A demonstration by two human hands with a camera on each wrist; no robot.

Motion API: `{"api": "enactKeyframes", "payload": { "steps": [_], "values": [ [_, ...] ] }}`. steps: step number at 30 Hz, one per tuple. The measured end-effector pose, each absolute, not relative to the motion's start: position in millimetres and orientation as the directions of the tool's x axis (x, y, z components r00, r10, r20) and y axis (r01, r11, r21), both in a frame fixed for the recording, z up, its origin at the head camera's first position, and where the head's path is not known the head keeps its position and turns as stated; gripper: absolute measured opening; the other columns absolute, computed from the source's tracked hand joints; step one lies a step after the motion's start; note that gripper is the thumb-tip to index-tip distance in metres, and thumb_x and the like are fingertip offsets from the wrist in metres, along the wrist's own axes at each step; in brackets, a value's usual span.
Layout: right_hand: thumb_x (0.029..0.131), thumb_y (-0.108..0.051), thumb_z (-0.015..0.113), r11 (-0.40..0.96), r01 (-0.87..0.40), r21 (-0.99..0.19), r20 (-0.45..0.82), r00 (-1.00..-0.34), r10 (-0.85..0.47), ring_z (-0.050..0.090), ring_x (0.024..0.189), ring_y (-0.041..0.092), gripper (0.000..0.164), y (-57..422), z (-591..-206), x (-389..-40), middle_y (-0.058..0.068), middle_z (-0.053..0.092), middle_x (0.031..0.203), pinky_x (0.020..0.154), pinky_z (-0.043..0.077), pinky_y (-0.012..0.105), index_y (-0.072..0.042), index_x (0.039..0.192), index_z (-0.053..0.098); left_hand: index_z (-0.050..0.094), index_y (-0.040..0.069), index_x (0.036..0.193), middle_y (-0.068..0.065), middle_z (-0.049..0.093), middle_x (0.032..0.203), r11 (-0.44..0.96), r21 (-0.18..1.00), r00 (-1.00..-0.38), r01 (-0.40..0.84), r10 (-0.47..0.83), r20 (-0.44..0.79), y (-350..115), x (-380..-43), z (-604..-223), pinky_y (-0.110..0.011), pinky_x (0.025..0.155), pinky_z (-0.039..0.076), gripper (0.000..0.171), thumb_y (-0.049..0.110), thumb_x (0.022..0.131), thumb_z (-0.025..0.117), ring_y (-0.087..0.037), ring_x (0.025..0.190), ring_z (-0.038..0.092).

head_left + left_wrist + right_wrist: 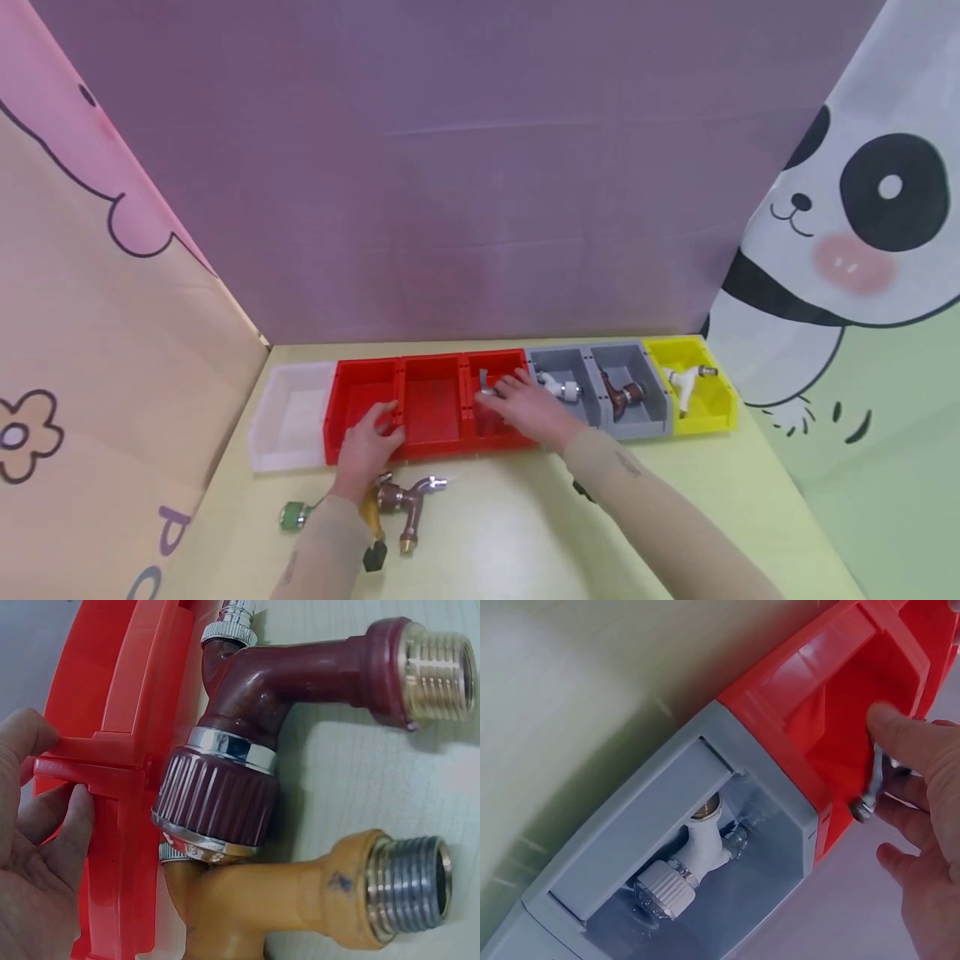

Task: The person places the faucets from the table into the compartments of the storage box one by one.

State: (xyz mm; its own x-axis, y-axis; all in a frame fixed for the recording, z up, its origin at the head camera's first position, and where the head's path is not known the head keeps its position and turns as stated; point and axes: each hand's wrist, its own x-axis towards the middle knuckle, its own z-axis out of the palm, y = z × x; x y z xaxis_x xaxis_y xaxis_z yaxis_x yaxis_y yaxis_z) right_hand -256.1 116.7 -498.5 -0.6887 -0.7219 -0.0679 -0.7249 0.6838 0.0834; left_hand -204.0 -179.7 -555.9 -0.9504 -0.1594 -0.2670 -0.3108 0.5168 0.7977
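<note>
My left hand (367, 446) is at the front of the red bins, its thumb and fingers pinching the divider (90, 761) between two of them. My right hand (528, 408) reaches into the rightmost red bin (855, 705) and holds a small chrome faucet (874, 780) between thumb and fingers; the hand covers part of it. Near the left forearm, a maroon faucet (300, 675) lies on the table beside a mustard-yellow faucet (277, 900). A faucet with a green knob (294, 516) is partly hidden by that arm.
Right of the red bins, one grey bin (780, 832) holds a white faucet (701, 855) and another a brown faucet (621, 395). The yellow bin (723, 412) contains a white faucet (684, 385). A translucent white bin (296, 417) ends the row. Something black (583, 492) shows beside the right forearm.
</note>
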Motion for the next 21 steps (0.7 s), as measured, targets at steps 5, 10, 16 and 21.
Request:
{"api": "enactKeyframes", "payload": {
  "steps": [5, 10, 16, 21],
  "values": [
    [0.085, -0.030, 0.083, 0.717, -0.695, 0.051, -0.102, -0.718, -0.689, 0.042, 0.146, 0.034, 0.082, 116.5, -501.7, -260.2, 0.009, 0.050, 0.155, 0.123, 0.021, 0.061, -0.026, 0.156, 0.043, 0.050, 0.026, 0.149, -0.008, 0.058, 0.143, 0.519, 0.799, -0.953, -0.304, -0.160, -0.258, -179.5, -203.2, -556.1, -0.047, 0.093, 0.059, 0.061, 0.024, 0.093, 0.075, -0.036, 0.132, 0.055],
    [0.090, -0.033, 0.079, 0.705, -0.706, 0.066, -0.099, -0.707, -0.700, 0.042, 0.146, 0.035, 0.073, 126.2, -508.9, -258.2, 0.009, 0.050, 0.155, 0.122, 0.027, 0.058, -0.022, 0.155, 0.047, 0.051, 0.026, 0.148, -0.006, 0.058, 0.143, 0.521, 0.799, -0.954, -0.300, -0.159, -0.254, -179.6, -203.8, -557.1, -0.046, 0.093, 0.059, 0.061, 0.024, 0.093, 0.075, -0.035, 0.132, 0.054],
    [0.092, -0.032, 0.077, 0.719, -0.695, 0.002, -0.070, -0.717, -0.694, 0.045, 0.143, 0.038, 0.067, 141.0, -507.9, -251.7, 0.013, 0.052, 0.152, 0.118, 0.034, 0.058, -0.017, 0.152, 0.050, 0.049, 0.026, 0.149, -0.007, 0.058, 0.143, 0.531, 0.797, -0.958, -0.288, -0.152, -0.245, -179.9, -202.7, -557.2, -0.047, 0.094, 0.059, 0.061, 0.024, 0.093, 0.075, -0.036, 0.133, 0.054],
    [0.090, -0.032, 0.079, 0.734, -0.679, 0.016, -0.038, -0.734, -0.678, 0.047, 0.141, 0.038, 0.067, 150.6, -502.8, -249.7, 0.013, 0.054, 0.151, 0.116, 0.039, 0.057, -0.016, 0.150, 0.053, 0.049, 0.027, 0.149, -0.007, 0.056, 0.145, 0.512, 0.807, -0.956, -0.294, -0.153, -0.251, -179.5, -201.2, -557.5, -0.047, 0.094, 0.058, 0.061, 0.024, 0.093, 0.075, -0.036, 0.135, 0.053]
  ]
}}
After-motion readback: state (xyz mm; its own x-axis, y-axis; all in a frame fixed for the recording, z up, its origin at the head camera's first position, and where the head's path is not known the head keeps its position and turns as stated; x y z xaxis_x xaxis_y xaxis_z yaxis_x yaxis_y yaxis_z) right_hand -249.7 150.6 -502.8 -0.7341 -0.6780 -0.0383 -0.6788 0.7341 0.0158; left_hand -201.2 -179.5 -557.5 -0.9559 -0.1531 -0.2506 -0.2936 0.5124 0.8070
